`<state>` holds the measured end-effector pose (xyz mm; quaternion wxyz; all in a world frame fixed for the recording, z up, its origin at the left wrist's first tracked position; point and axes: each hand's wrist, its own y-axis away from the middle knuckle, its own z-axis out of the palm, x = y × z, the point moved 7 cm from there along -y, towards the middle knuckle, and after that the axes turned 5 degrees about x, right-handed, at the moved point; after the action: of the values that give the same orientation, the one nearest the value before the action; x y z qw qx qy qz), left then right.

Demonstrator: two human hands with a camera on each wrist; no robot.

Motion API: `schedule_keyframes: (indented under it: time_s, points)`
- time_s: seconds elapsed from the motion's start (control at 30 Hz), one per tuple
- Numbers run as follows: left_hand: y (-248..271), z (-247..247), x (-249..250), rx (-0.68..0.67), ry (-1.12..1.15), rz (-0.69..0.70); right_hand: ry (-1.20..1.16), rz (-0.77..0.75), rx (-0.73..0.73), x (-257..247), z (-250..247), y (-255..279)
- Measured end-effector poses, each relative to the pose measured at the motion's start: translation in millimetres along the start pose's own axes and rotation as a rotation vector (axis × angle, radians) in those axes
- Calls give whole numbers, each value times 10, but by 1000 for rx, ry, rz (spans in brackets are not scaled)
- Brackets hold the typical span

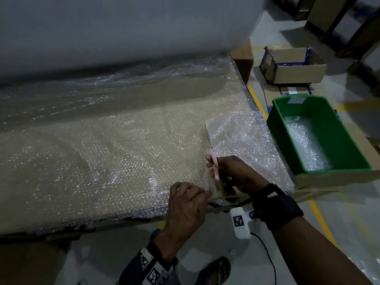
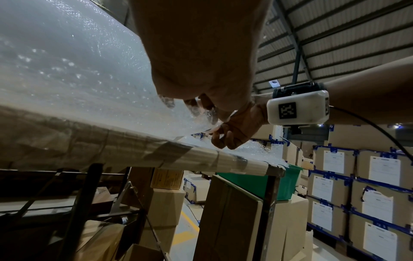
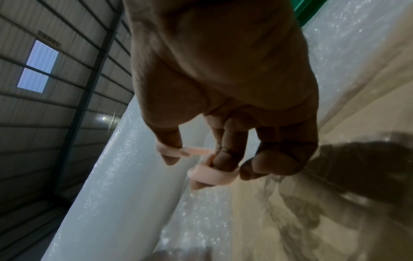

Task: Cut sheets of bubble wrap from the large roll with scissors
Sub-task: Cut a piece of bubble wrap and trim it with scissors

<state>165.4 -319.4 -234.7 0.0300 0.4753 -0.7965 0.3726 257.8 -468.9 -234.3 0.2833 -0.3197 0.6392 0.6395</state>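
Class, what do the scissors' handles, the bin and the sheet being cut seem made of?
Scissors' handles: likely matte pink plastic, with thick moulded loops. Green bin: probably smooth moulded plastic with a faint sheen. Bubble wrap sheet: clear plastic film, with glinting bubbles.

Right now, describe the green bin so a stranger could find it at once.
Start at the big bubble wrap roll on the table. Look off the table's right edge, past the right hand: the green bin sits there. Its neighbours are brown cardboard boxes; only it is green plastic.

Pink-handled scissors (image 1: pixel 211 155) stand blades-up in clear bubble wrap (image 1: pixel 115 145) spread flat below the roll (image 1: pixel 115 27).
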Motion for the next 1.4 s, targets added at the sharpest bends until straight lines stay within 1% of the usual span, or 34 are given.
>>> schedule_keyframes:
  time_s: [0.17,0.53,0.8,1.13,1.4]
  points:
    - [7,8,-6,-10,12,-2,20,-5,33,-10,-27,-29]
    - [-6,4,20,-15,-20,20,83,-23,31,-83,-4,-70]
    - [-16,29,19,-20,-19,15,121,-15,67,-37,-45,-190]
    - [-8,32,24,-8,-6,22,10,-40,10,-130,0,-222]
    - [1,36,33,-13,-13,22,48,-40,51,-113,-5,-288]
